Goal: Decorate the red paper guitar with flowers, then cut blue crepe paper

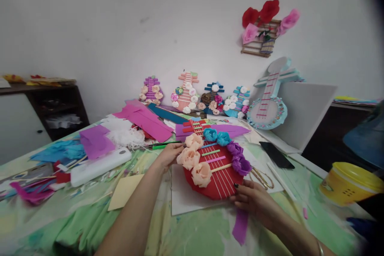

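Observation:
A red craft guitar (196, 168) lies tilted on a white sheet (180, 200) in front of me, with white strings and coloured strips across its body. Peach paper flowers (190, 158) line its left side, blue ones (223, 138) sit near the neck, and purple ones (241, 165) are on the right. My left hand (170, 156) holds the left edge, its fingertips partly hidden by the peach flowers. At the lower right edge, my right hand (253, 198) grips the body between thumb and fingers. A purple paper strip (241, 226) hangs below that hand.
Gold-handled scissors (262, 178), a black phone (276, 155) and a white stick (286, 188) lie to the right, near a yellow tub (349, 184). Paper scraps (94, 141) and a white glue gun-like long case (100, 167) cover the left. Several finished guitars (186, 96) lean against the wall.

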The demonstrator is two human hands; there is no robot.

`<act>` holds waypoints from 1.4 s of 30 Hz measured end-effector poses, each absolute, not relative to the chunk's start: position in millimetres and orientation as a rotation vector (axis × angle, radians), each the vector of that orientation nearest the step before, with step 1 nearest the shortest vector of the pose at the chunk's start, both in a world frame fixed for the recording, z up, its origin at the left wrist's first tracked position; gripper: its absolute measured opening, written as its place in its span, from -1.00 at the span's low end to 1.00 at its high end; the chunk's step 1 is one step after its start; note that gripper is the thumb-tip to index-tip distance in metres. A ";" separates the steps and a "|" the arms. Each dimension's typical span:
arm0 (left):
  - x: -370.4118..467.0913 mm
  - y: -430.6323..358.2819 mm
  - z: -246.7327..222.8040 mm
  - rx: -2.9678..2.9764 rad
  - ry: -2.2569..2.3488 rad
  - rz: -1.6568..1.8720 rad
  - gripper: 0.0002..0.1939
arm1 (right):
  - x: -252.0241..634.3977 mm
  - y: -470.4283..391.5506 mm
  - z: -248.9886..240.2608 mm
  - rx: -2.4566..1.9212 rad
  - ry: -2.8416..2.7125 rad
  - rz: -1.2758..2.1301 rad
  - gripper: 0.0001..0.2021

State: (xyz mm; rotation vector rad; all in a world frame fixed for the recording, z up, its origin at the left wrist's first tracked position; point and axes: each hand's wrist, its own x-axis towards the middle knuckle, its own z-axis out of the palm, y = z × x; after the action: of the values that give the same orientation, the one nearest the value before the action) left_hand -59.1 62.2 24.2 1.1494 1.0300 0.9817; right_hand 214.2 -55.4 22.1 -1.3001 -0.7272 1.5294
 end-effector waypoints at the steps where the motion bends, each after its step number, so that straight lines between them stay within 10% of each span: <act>1: -58.5 61.3 26.7 1.145 0.992 1.035 -0.73 | 213.3 -54.1 23.4 -1.257 -0.717 1.516 -0.72; 10: -52.9 45.3 54.6 1.199 0.724 1.521 -0.38 | 200.7 -16.4 28.2 -1.081 -0.823 1.196 -0.63; 24: -44.1 33.0 49.7 1.716 1.095 1.860 -0.86 | 202.6 9.3 10.1 -0.988 -0.855 1.033 -0.72; 42: -43.3 33.3 47.5 1.907 1.452 1.801 -0.88 | 204.5 15.2 -4.1 -0.996 -0.843 1.012 -0.65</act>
State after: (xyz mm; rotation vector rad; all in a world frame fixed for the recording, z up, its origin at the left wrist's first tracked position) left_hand -43.3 33.3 47.5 1.9074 1.4522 1.8012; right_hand 204.5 15.2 -4.1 -0.9962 -0.8432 1.0123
